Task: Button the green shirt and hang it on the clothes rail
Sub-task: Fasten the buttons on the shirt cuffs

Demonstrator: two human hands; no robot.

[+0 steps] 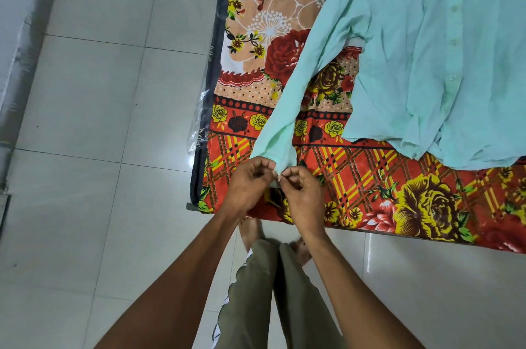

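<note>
The green shirt (421,63) lies spread flat on a bed covered by a bright flowered sheet (370,186), filling the upper right of the frame. Its front strip of buttons (452,42) runs down the middle of the body and looks closed, though the lowest part near the hem is hard to read. One sleeve (301,86) stretches from the shoulder down toward the centre of the frame, ending at the cuff (280,162) near the bed's edge.

Both hands meet at that cuff. The left hand (250,186) has its fingers curled, pinching one edge of the cuff, and the right hand (304,195) pinches the other edge right beside it, fingertips almost touching. The cuff button itself is too small to make out.

The step in hand seems to be fastening the sleeve cuff, so the buttoning is likely close to finished. The next move calls for pushing the button through its hole while the other hand keeps the cloth taut. The hanging is not yet begun; no clothes rail or hanger shows in this view, only grey floor tiles (99,120) on the left.
</note>
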